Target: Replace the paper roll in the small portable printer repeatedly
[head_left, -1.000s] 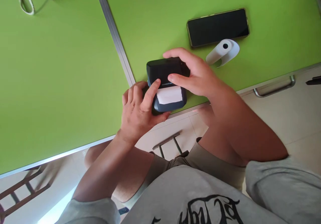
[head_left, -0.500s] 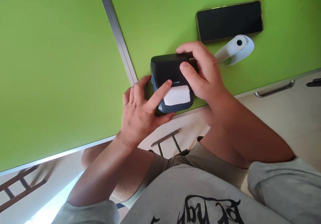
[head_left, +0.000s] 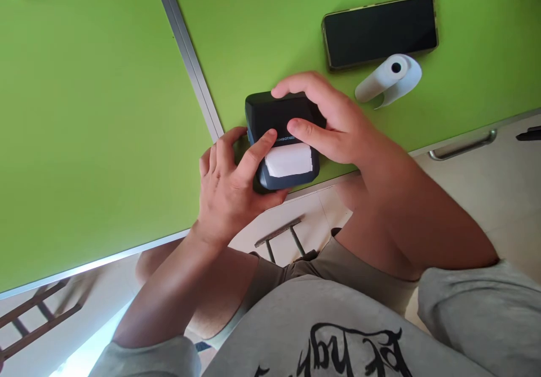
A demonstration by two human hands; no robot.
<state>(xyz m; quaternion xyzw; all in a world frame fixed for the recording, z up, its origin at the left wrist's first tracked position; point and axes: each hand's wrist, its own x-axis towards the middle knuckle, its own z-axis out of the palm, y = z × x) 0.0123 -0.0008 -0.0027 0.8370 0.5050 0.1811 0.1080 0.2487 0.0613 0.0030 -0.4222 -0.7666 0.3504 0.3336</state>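
Observation:
A small black and dark blue label printer (head_left: 270,112) sits by the front edge of the green table, with white paper (head_left: 289,160) showing at its near side. My left hand (head_left: 230,185) grips the printer's left side, its index finger on the lid beside the printed lettering and its thumb along the near edge. From the right, my right hand (head_left: 327,118) holds the lid, fingers over the far edge and thumb on top. The lid appears closed. Parts of the printer's right side are hidden by my right hand.
On the green table (head_left: 105,112), a black phone (head_left: 380,32) lies at the far right. A partly unrolled white paper roll (head_left: 386,78) rests between it and my right hand. A metal strip (head_left: 186,50) crosses the table. A handle (head_left: 462,146) juts from the front edge.
My right hand has slid left across the lid, its fingers now further along the far edge and its thumb nearer the lettering. My left hand keeps its hold. The view has shifted slightly.

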